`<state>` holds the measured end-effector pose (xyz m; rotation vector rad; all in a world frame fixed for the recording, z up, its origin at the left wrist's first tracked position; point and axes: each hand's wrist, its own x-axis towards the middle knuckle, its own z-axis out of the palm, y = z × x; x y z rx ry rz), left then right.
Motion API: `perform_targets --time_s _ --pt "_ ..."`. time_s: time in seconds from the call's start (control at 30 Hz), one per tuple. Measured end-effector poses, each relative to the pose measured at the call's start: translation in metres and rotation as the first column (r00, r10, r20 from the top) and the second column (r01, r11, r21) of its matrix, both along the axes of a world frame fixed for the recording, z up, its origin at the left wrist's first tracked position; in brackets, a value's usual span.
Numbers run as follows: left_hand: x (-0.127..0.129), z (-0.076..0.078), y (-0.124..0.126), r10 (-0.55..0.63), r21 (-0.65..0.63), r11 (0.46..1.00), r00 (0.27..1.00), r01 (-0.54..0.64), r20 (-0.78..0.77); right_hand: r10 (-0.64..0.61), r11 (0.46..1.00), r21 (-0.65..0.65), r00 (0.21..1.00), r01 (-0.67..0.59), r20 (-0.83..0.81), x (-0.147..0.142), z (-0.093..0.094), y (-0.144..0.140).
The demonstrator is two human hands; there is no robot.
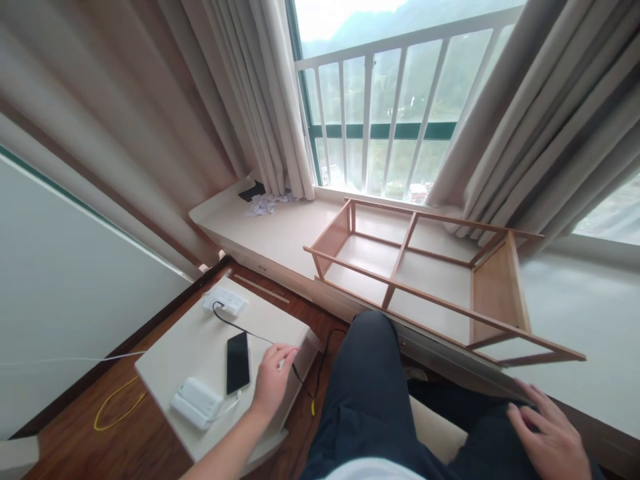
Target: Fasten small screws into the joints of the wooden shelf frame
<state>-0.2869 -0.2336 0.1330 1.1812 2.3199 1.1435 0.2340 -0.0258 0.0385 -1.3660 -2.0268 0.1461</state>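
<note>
My left hand (pixel 274 375) is closed over the near right edge of the small white table (pixel 185 333), with a thin black cable (pixel 239 327) pinched in its fingers. That cable runs from a white power strip (pixel 226 301), through the hand, and down toward the floor. Just left of the hand lies a phone (pixel 238 363) with a dark screen and a white cable at its lower end. Beside the phone sits a white, block-shaped device (pixel 197 403). My right hand (pixel 550 432) rests on my dark-trousered leg, fingers apart, holding nothing.
A wooden frame with two bays (pixel 400 267) lies on the white window ledge (pixel 270 233). Crumpled papers (pixel 267 203) and a dark flat item (pixel 251 191) are in the ledge corner. A yellow cable (pixel 107 407) loops on the wooden floor. Curtains (pixel 280 100) flank the railed window.
</note>
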Motion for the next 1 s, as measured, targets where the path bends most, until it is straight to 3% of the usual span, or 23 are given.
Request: perform_targets --time_s 0.1,0.17,0.23,0.3,0.37,0.43,0.57,0.63,0.8,1.0 --pt "0.05 0.001 0.037 -0.025 0.015 1.0 0.953 0.021 0.303 0.122 0.984 -0.119 0.989 -0.131 -0.08 -0.022 -0.002 -0.003" --pt "0.084 -0.002 0.062 -0.03 -0.002 0.999 0.89 0.034 0.455 0.053 0.945 -0.306 0.98 -0.111 -0.192 -0.04 -0.005 -0.008" --pt "0.116 -0.007 0.087 -0.018 -0.05 0.997 0.82 0.057 0.572 -0.034 0.858 -0.502 0.961 -0.114 -0.276 -0.059 -0.009 -0.013" --pt "0.146 -0.011 0.111 -0.042 -0.038 0.996 0.781 0.083 0.623 -0.054 0.748 -0.632 0.93 -0.203 -0.363 -0.076 -0.014 -0.017" --pt "0.172 -0.016 0.136 -0.078 -0.016 0.993 0.747 0.118 0.66 -0.076 0.637 -0.7 0.878 -0.323 -0.473 -0.091 -0.021 -0.018" --pt "0.196 -0.022 0.158 -0.1 -0.008 0.989 0.711 0.147 0.696 -0.168 0.59 -0.708 0.799 -0.388 -0.578 -0.1 -0.03 -0.016" --pt "0.236 -0.043 0.192 -0.212 0.087 0.974 0.705 0.209 0.677 -0.459 0.566 -0.707 0.55 -0.425 -0.698 -0.107 -0.04 -0.008" --pt "0.251 -0.055 0.203 -0.254 0.096 0.963 0.719 0.254 0.647 -0.522 0.561 -0.709 0.482 -0.427 -0.704 -0.107 -0.038 -0.003" --pt "0.276 -0.074 0.214 -0.291 0.07 0.949 0.766 0.308 0.573 -0.475 0.602 -0.648 0.443 -0.466 -0.76 -0.105 -0.023 0.007" --pt "0.288 -0.08 0.221 -0.306 0.043 0.94 0.785 0.337 0.539 -0.491 0.565 -0.616 0.377 -0.548 -0.785 -0.107 -0.02 0.014"
